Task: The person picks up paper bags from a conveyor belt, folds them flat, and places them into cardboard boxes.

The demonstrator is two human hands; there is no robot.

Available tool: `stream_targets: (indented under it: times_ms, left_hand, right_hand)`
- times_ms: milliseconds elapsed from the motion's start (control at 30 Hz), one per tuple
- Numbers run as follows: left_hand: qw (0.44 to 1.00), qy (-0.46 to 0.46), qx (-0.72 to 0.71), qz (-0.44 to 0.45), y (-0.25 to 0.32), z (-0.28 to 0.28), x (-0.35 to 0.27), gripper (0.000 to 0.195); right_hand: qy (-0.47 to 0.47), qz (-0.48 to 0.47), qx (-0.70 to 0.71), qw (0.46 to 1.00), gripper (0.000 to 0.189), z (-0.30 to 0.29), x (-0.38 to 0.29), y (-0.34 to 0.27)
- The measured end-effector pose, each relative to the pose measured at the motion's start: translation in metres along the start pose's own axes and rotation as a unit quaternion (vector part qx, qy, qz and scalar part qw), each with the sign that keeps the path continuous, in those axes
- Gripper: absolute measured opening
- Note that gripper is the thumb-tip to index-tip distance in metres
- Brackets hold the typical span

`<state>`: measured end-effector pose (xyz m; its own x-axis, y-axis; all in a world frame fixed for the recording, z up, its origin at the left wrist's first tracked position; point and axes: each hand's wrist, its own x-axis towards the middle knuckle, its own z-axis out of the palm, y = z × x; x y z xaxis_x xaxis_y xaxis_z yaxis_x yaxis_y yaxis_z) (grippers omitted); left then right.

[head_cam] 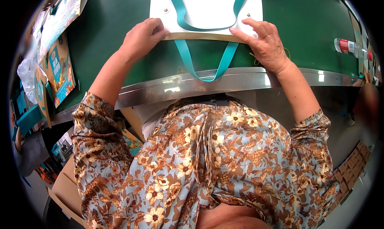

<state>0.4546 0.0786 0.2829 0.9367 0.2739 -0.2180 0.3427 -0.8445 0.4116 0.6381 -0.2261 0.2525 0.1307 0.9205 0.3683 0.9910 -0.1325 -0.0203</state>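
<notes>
A paper bag [207,36] with a white panel and a brown edge lies on the green tabletop before me. One teal ribbon handle [181,14] loops over its white side, near two round metal fasteners. A second teal ribbon handle [222,64] hangs from the near edge across the table's metal rim. My left hand [147,34] pinches the left corner of the bag between thumb and fingers. At the right corner, my right hand [261,38] rests with thumb and forefinger spread, its fingertips touching the bag near the ribbon.
A clear plastic bottle with a red cap [348,46] lies at the right. Printed paper bags [58,73] and clear plastic wrap [27,76] are at the left. The metal table edge [246,79] runs before my body. A cardboard box [66,187] stands lower left.
</notes>
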Motion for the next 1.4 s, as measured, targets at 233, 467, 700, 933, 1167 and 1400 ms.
stream_targets:
  times_ms: [233, 467, 700, 933, 1167, 1400]
  left_hand:
    - [0.919, 0.129, 0.264, 0.262, -0.006, 0.016, -0.004, 0.035]
    - [0.886, 0.019, 0.223, 0.406, 0.020, 0.028, -0.003, 0.065]
    - [0.916, 0.005, 0.207, 0.344, 0.029, 0.030, -0.013, 0.070]
    - [0.921, 0.021, 0.172, 0.349, 0.028, 0.032, -0.004, 0.071]
    - [0.910, 0.020, 0.146, 0.387, 0.013, 0.034, 0.010, 0.053]
    - [0.862, -0.040, 0.284, 0.418, 0.024, 0.039, 0.024, 0.044]
  right_hand:
    - [-0.078, -0.149, -0.062, 0.984, 0.047, -0.008, 0.010, 0.000]
    - [-0.184, -0.114, -0.036, 0.976, 0.049, -0.014, 0.008, -0.013]
    - [-0.204, -0.091, -0.039, 0.974, 0.061, -0.017, 0.016, -0.034]
    - [-0.280, -0.060, 0.015, 0.958, 0.072, -0.024, 0.026, -0.029]
    - [-0.318, -0.032, 0.044, 0.946, 0.069, -0.020, 0.041, -0.026]
    - [-0.275, -0.036, 0.060, 0.959, 0.049, 0.010, 0.039, -0.019]
